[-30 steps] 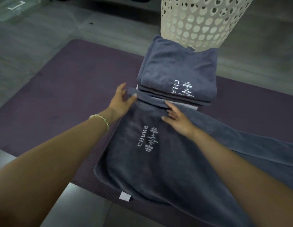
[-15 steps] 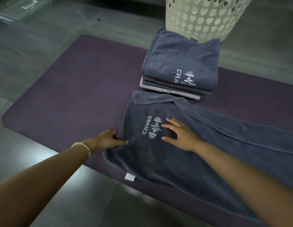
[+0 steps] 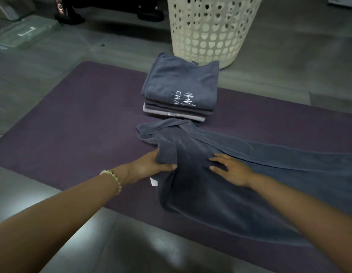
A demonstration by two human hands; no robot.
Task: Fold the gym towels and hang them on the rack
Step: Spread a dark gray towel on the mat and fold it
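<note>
Left hand grips the bunched near-left edge of the grey towel spread on the purple mat, right hand flat with fingers spread on the cloth just beside it, folded towel stack beyond both, white basket behind that.

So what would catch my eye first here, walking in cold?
A long grey towel lies spread on a purple mat; the left hand grips its bunched edge while the right hand presses flat on it. Just beyond sits a neat stack of folded towels, with a cream basket punched with hearts behind.
</note>
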